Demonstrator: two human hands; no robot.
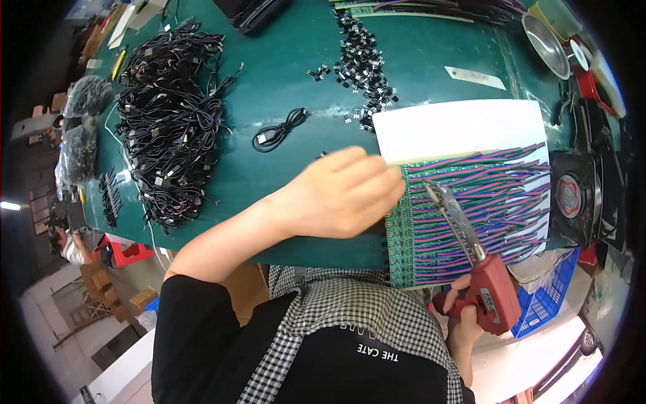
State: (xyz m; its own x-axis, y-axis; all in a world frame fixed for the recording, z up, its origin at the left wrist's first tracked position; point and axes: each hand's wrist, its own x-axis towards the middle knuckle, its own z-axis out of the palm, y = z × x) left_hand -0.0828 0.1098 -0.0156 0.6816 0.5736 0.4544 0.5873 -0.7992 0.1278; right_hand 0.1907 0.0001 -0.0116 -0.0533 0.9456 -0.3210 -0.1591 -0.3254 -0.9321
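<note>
My left hand is closed in a pinch at the upper left edge of a green circuit board panel. Whatever its fingertips hold is hidden behind the knuckles. Red, blue, green and black wires run rightward in rows from the panel. In my right hand is a red soldering gun, its fingers wrapped round the handle. The gun's long metal tip slants up and left over the wires, close to the left hand. A white sheet lies under the panel and shows beyond it.
Small black connectors lie scattered beyond the sheet. One coiled black cable sits left of them, and a large heap of black cables covers the table's left. At right are a black fan-like device, a metal bowl and a blue basket.
</note>
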